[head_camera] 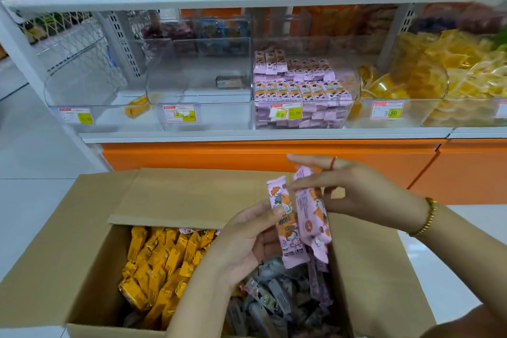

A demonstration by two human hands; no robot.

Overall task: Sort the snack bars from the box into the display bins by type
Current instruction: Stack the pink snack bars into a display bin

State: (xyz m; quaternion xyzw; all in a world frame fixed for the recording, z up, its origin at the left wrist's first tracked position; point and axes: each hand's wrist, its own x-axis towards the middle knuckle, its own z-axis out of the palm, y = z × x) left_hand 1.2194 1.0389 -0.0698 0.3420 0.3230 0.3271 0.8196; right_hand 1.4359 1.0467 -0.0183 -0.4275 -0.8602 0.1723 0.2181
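Two pink snack bars (pixel 288 230) are held up just above the box (pixel 68 241). One is pinched between the thumb and fingers of the left hand (pixel 247 239), and the other is gripped by the right hand (pixel 354 189). Many yellow bars (pixel 159 263) and grey bars (pixel 274 299) are seen in the box, so a lot is left to be sorted. On the shelf (pixel 247 134) behind the box, the pink bin (pixel 301 90) is already stacked high with the same pink kind. Only one grey bar (pixel 229 81) is seen in the middle bin (pixel 170 82). One yellow bar (pixel 135 107) is seen low by the left bin (pixel 82 85); whether it is inside cannot be told. The pink part seems nearly done, while the yellow and grey parts seem hardly begun.
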